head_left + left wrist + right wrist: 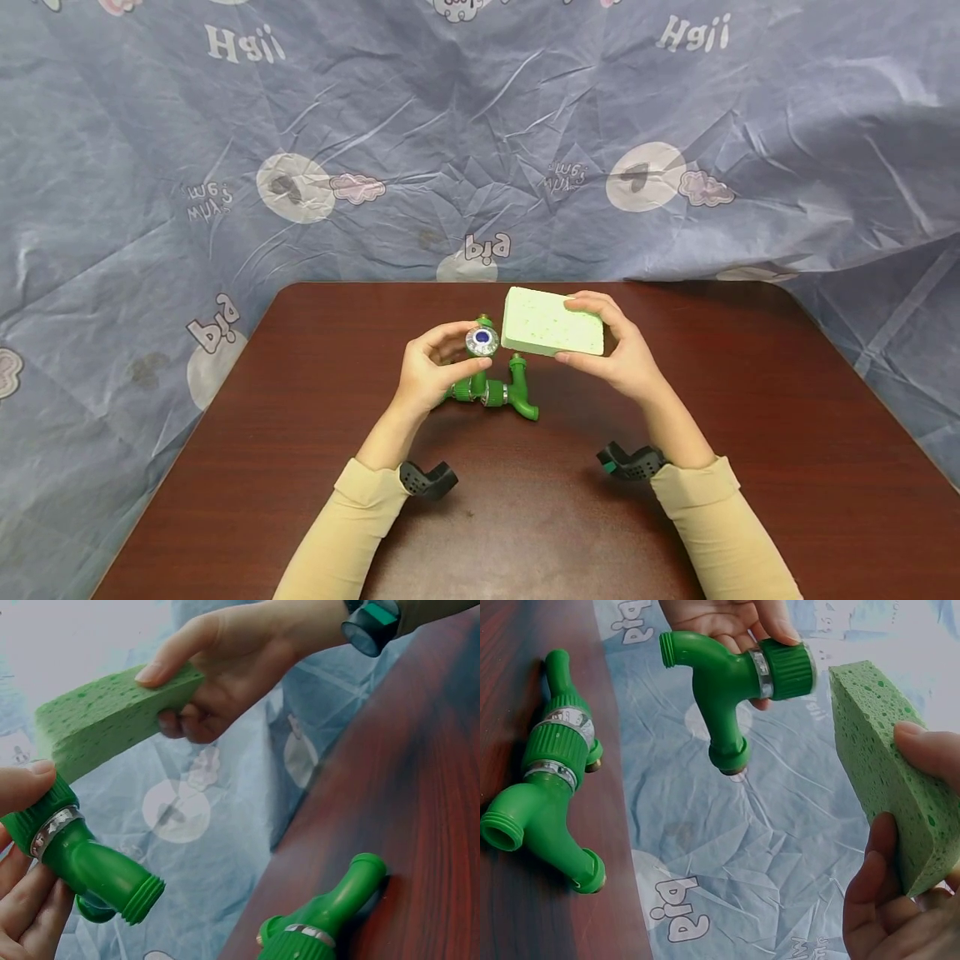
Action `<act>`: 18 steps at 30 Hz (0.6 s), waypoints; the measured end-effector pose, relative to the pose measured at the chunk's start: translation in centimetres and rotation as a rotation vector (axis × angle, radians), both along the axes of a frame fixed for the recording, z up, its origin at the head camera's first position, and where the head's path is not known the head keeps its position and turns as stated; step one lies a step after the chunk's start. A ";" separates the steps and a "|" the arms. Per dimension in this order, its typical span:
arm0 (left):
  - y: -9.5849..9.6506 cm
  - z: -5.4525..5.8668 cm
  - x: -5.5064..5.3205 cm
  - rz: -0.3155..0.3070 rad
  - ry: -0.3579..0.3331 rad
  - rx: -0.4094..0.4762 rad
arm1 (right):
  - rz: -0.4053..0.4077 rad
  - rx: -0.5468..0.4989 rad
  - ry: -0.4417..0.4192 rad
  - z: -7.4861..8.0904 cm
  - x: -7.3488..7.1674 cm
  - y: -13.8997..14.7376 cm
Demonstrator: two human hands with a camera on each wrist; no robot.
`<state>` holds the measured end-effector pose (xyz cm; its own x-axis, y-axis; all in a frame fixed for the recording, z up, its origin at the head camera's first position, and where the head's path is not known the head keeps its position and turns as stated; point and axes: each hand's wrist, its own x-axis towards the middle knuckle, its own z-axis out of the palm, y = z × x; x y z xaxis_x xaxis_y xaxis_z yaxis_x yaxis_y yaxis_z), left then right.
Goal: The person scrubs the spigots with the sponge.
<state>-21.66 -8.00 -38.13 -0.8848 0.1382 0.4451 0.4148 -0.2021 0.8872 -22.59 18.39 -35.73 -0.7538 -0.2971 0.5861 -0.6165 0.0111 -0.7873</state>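
My left hand [429,367] grips a green plastic tap [720,682] by its ribbed knob, between thumb and fingers. The knob's end face, silver with a blue centre, shows in the head view. The tap is held up above the table. In my right hand [618,350] is a light green, block-shaped sponge [551,321], pinched between thumb and fingers. One end of the sponge is close to the tap's knob; whether they touch I cannot tell. Below the hands, more green taps [547,825] lie on the table, partly overlapping, so their ends are partly hidden.
The dark reddish-brown table [315,467] has a blue printed cloth [480,142] hanging behind and beside it. A black wrist camera mount [429,481] sits on the left wrist, and another mount [632,462] on the right.
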 end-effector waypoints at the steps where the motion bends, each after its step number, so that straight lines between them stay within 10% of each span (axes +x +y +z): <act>1: -0.1 0.1 0.0 0.002 -0.002 0.003 | 0.003 -0.012 -0.011 0.0 0.0 0.1; 18: -3.6 0.3 -1.4 0.084 -0.013 0.072 | -0.034 -0.055 -0.086 -0.2 -0.6 0.7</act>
